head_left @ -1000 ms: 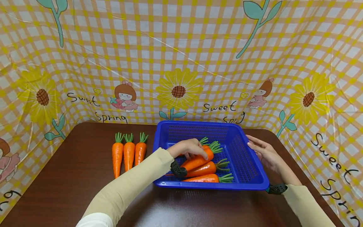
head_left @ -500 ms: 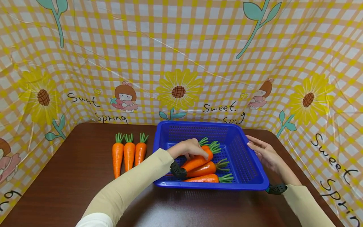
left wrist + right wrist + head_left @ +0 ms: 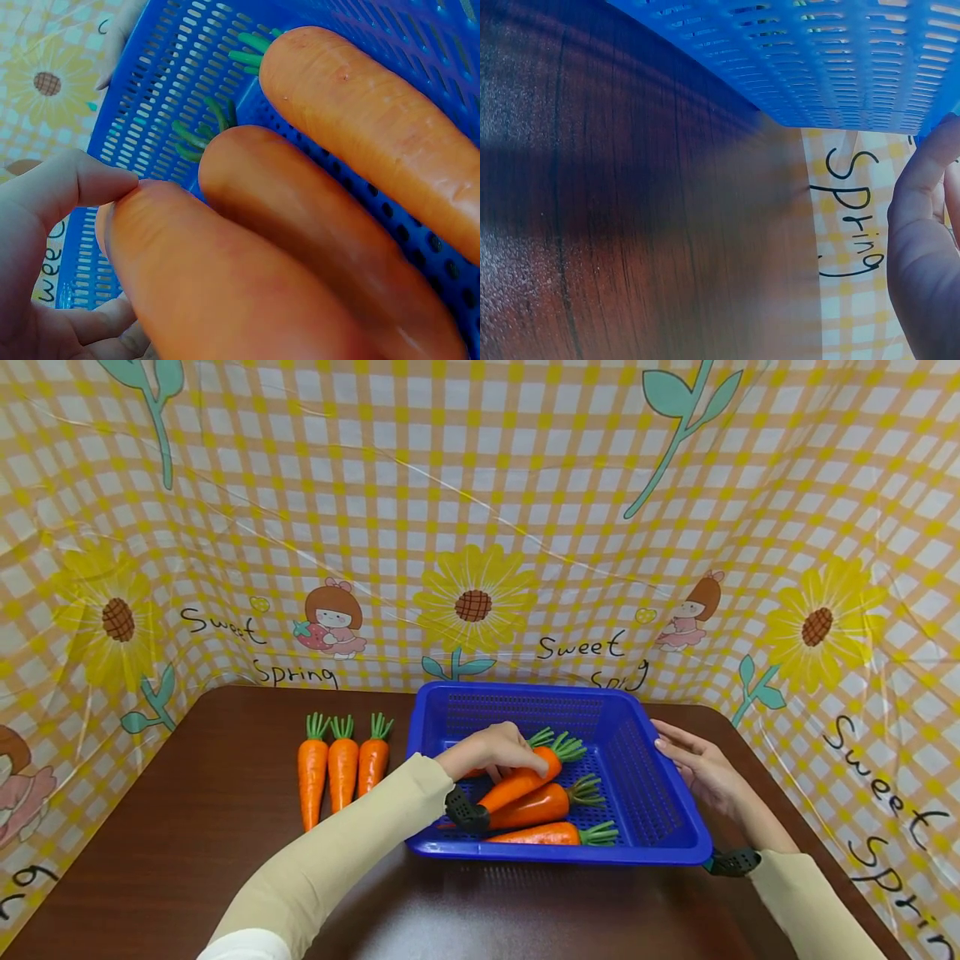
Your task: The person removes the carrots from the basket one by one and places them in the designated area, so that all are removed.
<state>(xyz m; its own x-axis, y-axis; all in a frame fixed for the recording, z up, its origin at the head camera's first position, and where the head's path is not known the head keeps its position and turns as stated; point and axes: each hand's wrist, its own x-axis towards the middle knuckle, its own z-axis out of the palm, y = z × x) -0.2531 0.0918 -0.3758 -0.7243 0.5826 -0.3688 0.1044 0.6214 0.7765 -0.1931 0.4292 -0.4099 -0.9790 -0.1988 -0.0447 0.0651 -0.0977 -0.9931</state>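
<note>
A blue plastic basket [image 3: 632, 852] with slotted walls stands on the table, with several orange carrots inside. My left hand [image 3: 501, 750] reaches into it and grips one carrot [image 3: 517, 787], green stems pointing to the upper right. In the left wrist view the thumb presses on the thick end of this carrot [image 3: 217, 262]. Right beside it lies a second carrot [image 3: 534, 807], and a third carrot [image 3: 542, 835] is nearest the front wall. Another lies mostly hidden behind my left hand. At the basket's right rim, my right hand [image 3: 708, 772] touches the outside with extended fingers.
Three carrots [image 3: 342, 768] lie side by side on the brown table [image 3: 187, 827], left of the basket, partly covered by the left forearm. A checked cloth [image 3: 480, 485] with sunflowers hangs round the back and sides.
The gripped carrot and my left hand have shifted very slightly, and the carrot beside it has moved a little left. My right hand stays at the rim.
</note>
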